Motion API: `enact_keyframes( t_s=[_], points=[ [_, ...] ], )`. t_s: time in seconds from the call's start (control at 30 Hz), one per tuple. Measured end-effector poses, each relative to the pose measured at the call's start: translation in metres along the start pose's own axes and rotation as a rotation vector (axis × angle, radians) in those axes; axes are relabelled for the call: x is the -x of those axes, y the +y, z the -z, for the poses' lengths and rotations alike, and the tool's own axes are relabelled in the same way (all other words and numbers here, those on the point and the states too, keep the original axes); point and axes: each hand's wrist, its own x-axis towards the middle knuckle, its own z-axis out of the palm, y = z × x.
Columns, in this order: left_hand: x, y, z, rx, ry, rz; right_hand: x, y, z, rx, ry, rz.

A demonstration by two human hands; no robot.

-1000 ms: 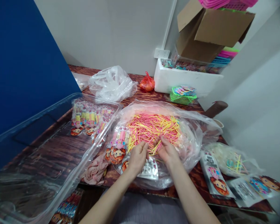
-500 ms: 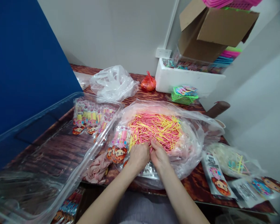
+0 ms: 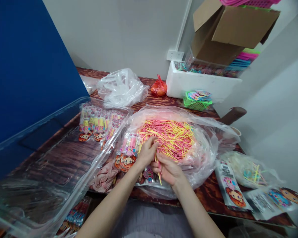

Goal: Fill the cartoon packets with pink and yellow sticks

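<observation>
A heap of thin pink and yellow sticks (image 3: 170,135) lies in an open clear plastic bag (image 3: 203,148) on the wooden table. My left hand (image 3: 145,153) is closed at the heap's near edge, pinching a few sticks. My right hand (image 3: 167,170), palm up just below it, is curled round a small bunch of sticks (image 3: 159,168) that pokes toward me. A printed cartoon packet (image 3: 149,175) lies under both hands, and a filled packet of sticks (image 3: 127,152) rests to the left of them.
A clear plastic bin (image 3: 52,158) at left holds several filled packets (image 3: 99,124). Empty cartoon packets (image 3: 232,191) and another bag of sticks (image 3: 248,170) lie at right. Behind are a crumpled bag (image 3: 120,87), an orange bag (image 3: 159,88), a green basket (image 3: 197,100), a white foam box (image 3: 201,84).
Both hands drew back from the heap toward me. My right hand turned palm up with a bunch of sticks in it, and my left hand came over it. The cartoon packet beneath shows more.
</observation>
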Motion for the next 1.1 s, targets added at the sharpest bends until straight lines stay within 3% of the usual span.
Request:
enact_keyframes(
  t_s=[0.2, 0.3, 0.4, 0.47, 0.57, 0.67, 1.1],
  points=[
    [0.012, 0.003, 0.006, 0.011, -0.127, 0.001, 0.003, 0.005, 0.01, 0.093, -0.04, -0.069],
    [0.031, 0.006, 0.012, 0.036, -0.001, -0.002, 0.005, 0.001, 0.011, 0.09, 0.001, -0.028],
    [0.054, 0.004, 0.012, -0.008, 0.105, 0.038, 0.006, -0.008, 0.008, 0.065, 0.085, 0.112],
    [0.07, 0.002, 0.006, 0.006, -0.021, 0.104, 0.005, -0.013, 0.004, 0.073, 0.157, 0.249],
    [0.084, -0.004, -0.009, 0.209, -0.257, 0.241, 0.005, -0.014, -0.005, 0.126, 0.242, 0.398],
    [0.086, -0.009, -0.019, 0.354, -0.256, 0.305, 0.008, -0.013, -0.013, 0.187, 0.258, 0.436],
    [0.076, -0.007, -0.021, 0.396, -0.237, 0.186, 0.024, -0.013, -0.024, 0.221, 0.131, 0.367]
  ],
)
